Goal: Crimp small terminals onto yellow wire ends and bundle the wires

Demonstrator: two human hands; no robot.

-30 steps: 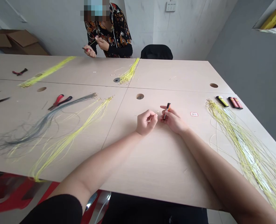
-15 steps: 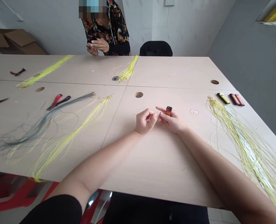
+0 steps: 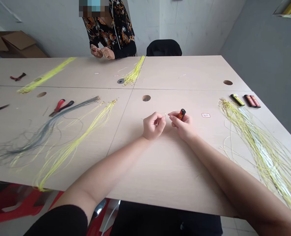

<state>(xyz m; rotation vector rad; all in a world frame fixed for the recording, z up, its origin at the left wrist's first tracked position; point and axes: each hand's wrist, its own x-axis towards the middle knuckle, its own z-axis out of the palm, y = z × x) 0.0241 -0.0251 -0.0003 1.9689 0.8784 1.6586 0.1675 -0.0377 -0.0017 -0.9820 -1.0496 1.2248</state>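
Over the middle of the table, my left hand point(image 3: 154, 126) pinches a tiny gold-coloured piece point(image 3: 165, 114) that pokes up from the fingertips; its details are too small to make out. Close on its right, my right hand point(image 3: 184, 126) is closed around a red and black lighter point(image 3: 182, 114), which leans with its top up. A small gap separates the two hands. Yellow cords point(image 3: 86, 131) and a bundle of dark grey cords point(image 3: 48, 126) lie to the left. More yellow cords point(image 3: 248, 137) spread out on the right.
Red and black pliers point(image 3: 60, 106) lie at the left. Lighters point(image 3: 237, 100) and a small label point(image 3: 205, 115) are at the right. Across the table point(image 3: 184, 70), a person point(image 3: 111, 32) handles thin strands beside a black chair point(image 3: 164, 48). A cardboard box point(image 3: 19, 44) stands behind.
My right hand has shifted slightly right and the lighter in it has tilted, with its top to the right. Across the table, the person's hands have changed position. The view has shifted a little.
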